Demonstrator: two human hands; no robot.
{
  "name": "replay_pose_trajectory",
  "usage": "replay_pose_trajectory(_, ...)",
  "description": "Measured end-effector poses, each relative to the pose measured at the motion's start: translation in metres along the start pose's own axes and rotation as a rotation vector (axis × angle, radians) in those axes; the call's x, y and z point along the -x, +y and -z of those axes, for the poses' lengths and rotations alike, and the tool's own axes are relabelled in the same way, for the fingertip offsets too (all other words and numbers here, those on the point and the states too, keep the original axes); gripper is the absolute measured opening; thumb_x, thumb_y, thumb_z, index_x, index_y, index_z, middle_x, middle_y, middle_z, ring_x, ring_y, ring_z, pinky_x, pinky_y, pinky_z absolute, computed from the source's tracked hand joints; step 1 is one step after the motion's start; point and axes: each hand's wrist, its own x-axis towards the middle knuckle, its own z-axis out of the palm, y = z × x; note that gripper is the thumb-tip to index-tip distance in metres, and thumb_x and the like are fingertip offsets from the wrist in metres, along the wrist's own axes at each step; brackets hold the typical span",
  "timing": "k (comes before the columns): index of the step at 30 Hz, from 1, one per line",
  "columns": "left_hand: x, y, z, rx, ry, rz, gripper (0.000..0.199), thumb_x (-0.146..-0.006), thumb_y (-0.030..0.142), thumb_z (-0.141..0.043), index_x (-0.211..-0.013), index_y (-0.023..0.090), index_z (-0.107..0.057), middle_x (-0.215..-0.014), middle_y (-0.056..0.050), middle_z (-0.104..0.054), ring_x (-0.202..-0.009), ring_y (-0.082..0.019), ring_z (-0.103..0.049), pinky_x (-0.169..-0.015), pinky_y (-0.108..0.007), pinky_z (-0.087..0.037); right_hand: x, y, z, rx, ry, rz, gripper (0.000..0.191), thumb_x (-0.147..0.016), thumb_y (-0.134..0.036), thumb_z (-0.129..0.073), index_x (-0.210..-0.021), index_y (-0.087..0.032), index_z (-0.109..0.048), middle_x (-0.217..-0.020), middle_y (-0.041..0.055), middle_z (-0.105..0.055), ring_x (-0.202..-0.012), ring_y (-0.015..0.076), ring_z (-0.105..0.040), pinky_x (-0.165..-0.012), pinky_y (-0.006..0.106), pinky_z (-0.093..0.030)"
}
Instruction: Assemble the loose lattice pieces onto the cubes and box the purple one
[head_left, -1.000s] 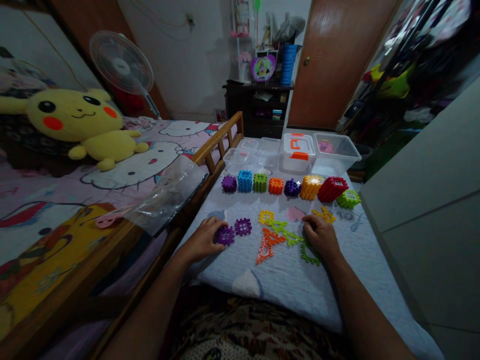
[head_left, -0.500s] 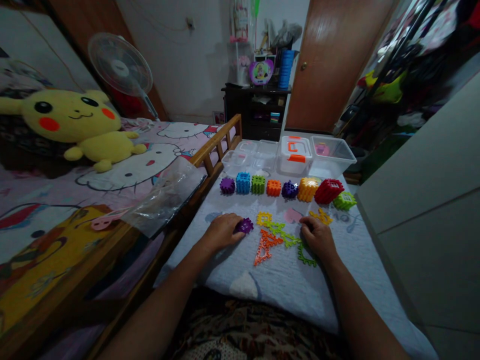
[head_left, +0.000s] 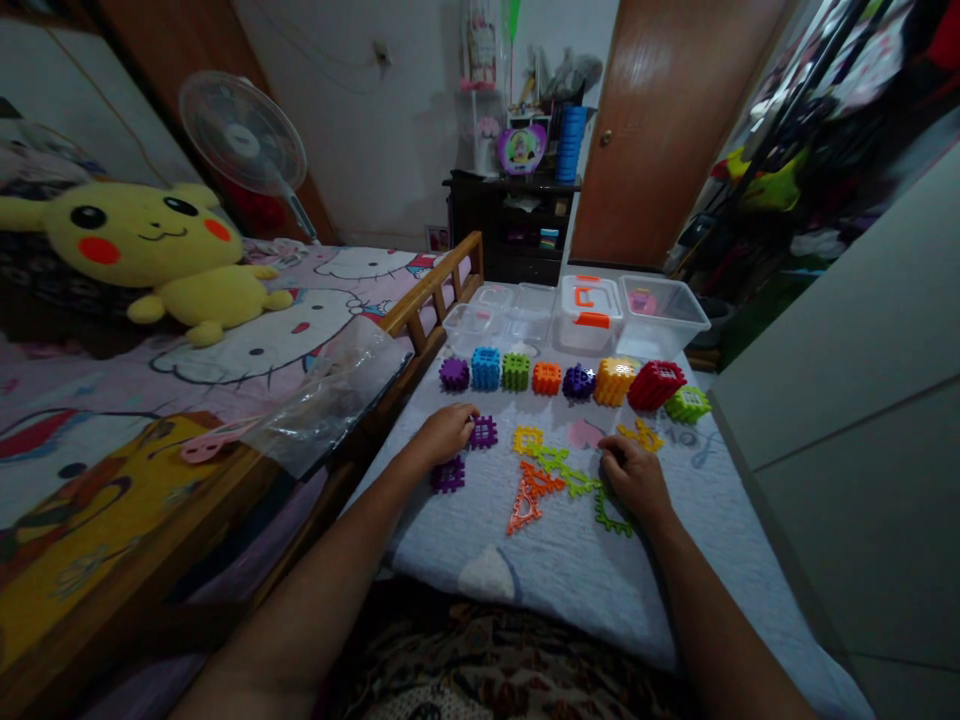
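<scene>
My left hand (head_left: 448,432) rests on the cloth with its fingers curled at the upper left edge of a purple square interlocking tile (head_left: 484,432). A second purple tile (head_left: 448,475) lies flat just below that hand. My right hand (head_left: 636,475) is loosely closed on the cloth, with nothing visible in its fingers. Partly under it sits a dark green curved piece (head_left: 613,515), and a yellow piece (head_left: 641,434) lies just beyond. Between the hands are a yellow square tile (head_left: 528,440), light green pieces (head_left: 574,478) and orange triangular pieces (head_left: 531,492).
Stacks of tiles stand in a row across the table, among them a blue stack (head_left: 486,368) and a red stack (head_left: 656,385). Behind them are clear lids (head_left: 534,310), a lidded box (head_left: 591,312) and an open clear bin (head_left: 664,308). A wooden bed rail (head_left: 431,290) runs along the left.
The purple tiles at my left hand, bunched together before, now lie as two separate flat tiles. My left hand has shifted slightly away from me. My right hand has stayed in place.
</scene>
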Motion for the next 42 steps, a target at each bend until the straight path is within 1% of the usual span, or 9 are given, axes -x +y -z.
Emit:
replay_pose_trajectory(3, 0.000, -0.001, -0.004, -0.095, 0.053, -0.032, 0.032, -0.086, 0.018, -0.055, -0.116, 0.016, -0.065, -0.127, -0.014, -0.061, -0.122, -0.028, -0.055, -0.110, -0.042, -0.040, 0.000, 0.000, 0.000, -0.005, -0.008, -0.012, 0.026, -0.079, -0.031, -0.049, -0.088, -0.020, -0.071, -0.087, 0.0082, -0.075, -0.079, 0.0233, -0.068, -0.077, 0.036, -0.051)
replay_pose_trajectory(5, 0.001, 0.001, -0.004, -0.144, 0.010, -0.072, 0.040, -0.082, 0.027, -0.065, -0.121, 0.016, -0.063, -0.131, -0.013, -0.059, -0.124, -0.029, -0.052, -0.112, -0.042, -0.039, 0.000, -0.001, 0.000, -0.007, -0.013, -0.017, 0.027, -0.079, -0.032, -0.049, -0.088, -0.019, -0.071, -0.086, 0.0080, -0.075, -0.077, 0.0228, -0.068, -0.075, 0.036, -0.051)
replay_pose_trajectory(9, -0.003, 0.006, -0.001, -0.215, -0.142, -0.070, 0.048, -0.076, 0.037, -0.073, -0.118, 0.017, -0.064, -0.123, -0.012, -0.061, -0.118, -0.030, -0.055, -0.105, -0.039, -0.043, 0.000, -0.003, 0.001, -0.007, -0.008, -0.015, 0.027, -0.079, -0.032, -0.048, -0.087, -0.019, -0.071, -0.085, 0.0081, -0.074, -0.076, 0.0224, -0.067, -0.074, 0.035, -0.050)
replay_pose_trajectory(15, -0.011, 0.006, 0.005, -0.212, -0.200, -0.107, 0.042, -0.074, 0.031, -0.071, -0.113, 0.014, -0.065, -0.114, -0.013, -0.063, -0.111, -0.029, -0.059, -0.100, -0.036, -0.045, 0.000, -0.004, 0.002, 0.008, -0.010, -0.016, 0.028, -0.078, -0.034, -0.048, -0.087, -0.019, -0.071, -0.083, 0.0076, -0.074, -0.073, 0.0220, -0.066, -0.073, 0.035, -0.050)
replay_pose_trajectory(20, 0.018, -0.011, 0.018, -0.100, -0.126, -0.157, 0.045, -0.070, 0.027, -0.072, -0.113, 0.017, -0.061, -0.113, -0.008, -0.060, -0.111, -0.026, -0.056, -0.102, -0.035, -0.043, -0.001, -0.001, 0.002, 0.019, -0.019, -0.019, 0.029, -0.079, -0.034, -0.047, -0.088, -0.020, -0.071, -0.087, 0.0086, -0.075, -0.077, 0.0229, -0.068, -0.076, 0.036, -0.051)
replay_pose_trajectory(24, 0.054, -0.020, 0.026, -0.066, -0.145, -0.148, 0.044, -0.072, 0.027, -0.070, -0.114, 0.019, -0.060, -0.112, -0.006, -0.058, -0.109, -0.024, -0.056, -0.102, -0.035, -0.043, -0.002, 0.000, 0.001, 0.022, -0.026, -0.012, 0.030, -0.079, -0.036, -0.047, -0.088, -0.020, -0.071, -0.088, 0.0086, -0.076, -0.080, 0.0239, -0.069, -0.078, 0.037, -0.052)
replay_pose_trajectory(27, 0.069, -0.018, 0.026, -0.088, -0.169, -0.117, 0.044, -0.073, 0.027, -0.070, -0.115, 0.020, -0.060, -0.112, -0.007, -0.058, -0.110, -0.024, -0.055, -0.102, -0.035, -0.043, -0.002, -0.001, 0.001, 0.031, -0.019, -0.014, 0.030, -0.079, -0.037, -0.048, -0.088, -0.020, -0.071, -0.087, 0.0087, -0.075, -0.078, 0.0238, -0.069, -0.077, 0.037, -0.052)
replay_pose_trajectory(34, 0.070, -0.016, 0.015, -0.088, -0.165, -0.137, 0.043, -0.074, 0.027, -0.070, -0.115, 0.019, -0.061, -0.113, -0.008, -0.057, -0.111, -0.025, -0.054, -0.102, -0.035, -0.043, -0.001, -0.001, 0.002, 0.044, -0.010, -0.002, 0.030, -0.079, -0.036, -0.047, -0.087, -0.020, -0.071, -0.087, 0.0090, -0.075, -0.079, 0.0242, -0.069, -0.078, 0.038, -0.052)
replay_pose_trajectory(42, 0.069, -0.014, 0.017, -0.118, -0.205, -0.153, 0.038, -0.074, 0.027, -0.070, -0.110, 0.021, -0.061, -0.112, -0.007, -0.061, -0.109, -0.025, -0.054, -0.100, -0.035, -0.042, -0.001, -0.002, 0.001, 0.038, -0.010, -0.024, 0.029, -0.078, -0.036, -0.048, -0.087, -0.020, -0.071, -0.086, 0.0086, -0.075, -0.077, 0.0234, -0.069, -0.076, 0.037, -0.052)
